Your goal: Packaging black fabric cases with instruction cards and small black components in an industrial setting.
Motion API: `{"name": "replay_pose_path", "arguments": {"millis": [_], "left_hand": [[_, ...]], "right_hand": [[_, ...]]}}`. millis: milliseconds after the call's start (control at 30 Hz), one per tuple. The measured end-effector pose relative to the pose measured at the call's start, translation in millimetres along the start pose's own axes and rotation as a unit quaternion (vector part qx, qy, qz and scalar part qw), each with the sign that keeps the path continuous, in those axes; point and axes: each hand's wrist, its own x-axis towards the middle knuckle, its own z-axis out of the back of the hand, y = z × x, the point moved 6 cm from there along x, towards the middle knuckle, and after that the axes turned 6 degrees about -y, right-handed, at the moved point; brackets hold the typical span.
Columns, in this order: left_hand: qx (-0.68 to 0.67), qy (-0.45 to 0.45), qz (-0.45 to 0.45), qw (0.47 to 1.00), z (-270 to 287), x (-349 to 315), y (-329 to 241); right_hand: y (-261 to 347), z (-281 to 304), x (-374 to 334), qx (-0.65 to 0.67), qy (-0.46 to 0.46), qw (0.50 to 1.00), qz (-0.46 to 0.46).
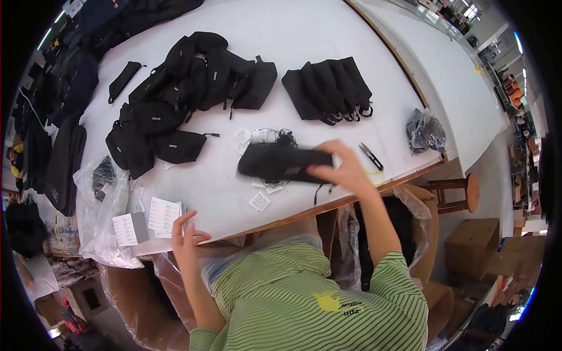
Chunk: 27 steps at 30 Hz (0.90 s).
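My right hand (345, 167) is closed on the right end of a black zip pouch (272, 162), which is slightly blurred. The pouch is above several white tags (260, 202) with black strings (285, 139) and covers part of them. At the table's front edge, my left hand (188, 238) has its fingers apart and holds nothing. Just beside it stand two stacks of white printed cards, a nearer one (164, 216) and one farther left (124, 230). Black-handled thread snips (371, 157) lie to the right of my right hand.
A heap of black pouches (155, 119) covers the table's left half. Several more (328, 88) overlap in a row at centre back. Clear plastic bags (105, 234) sit at the left edge, and a bagged dark bundle (425, 131) at the right. A wooden stool (472, 193) and cardboard boxes (471, 245) stand beyond.
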Motion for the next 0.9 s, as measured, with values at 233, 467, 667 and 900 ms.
{"name": "replay_pose_path", "arguments": {"millis": [233,467,667,900], "left_hand": [[0.375,-0.233,-0.238,0.865,109.8,32.2,-17.3],[0.508,-0.212,-0.24,0.8,126.9,61.1,15.4],[0.567,-0.179,-0.18,0.784,137.2,64.7,31.8],[0.602,-0.178,-0.155,0.763,124.0,56.7,13.4]], "right_hand": [[-80.3,186.9,113.9,-0.161,-0.457,0.875,-0.01],[-222.9,162.1,161.3,-0.249,-0.298,0.909,-0.15],[-241.8,162.7,156.5,-0.053,-0.349,0.921,-0.163],[-235.0,162.3,137.3,-0.102,-0.347,0.901,-0.241]]}}
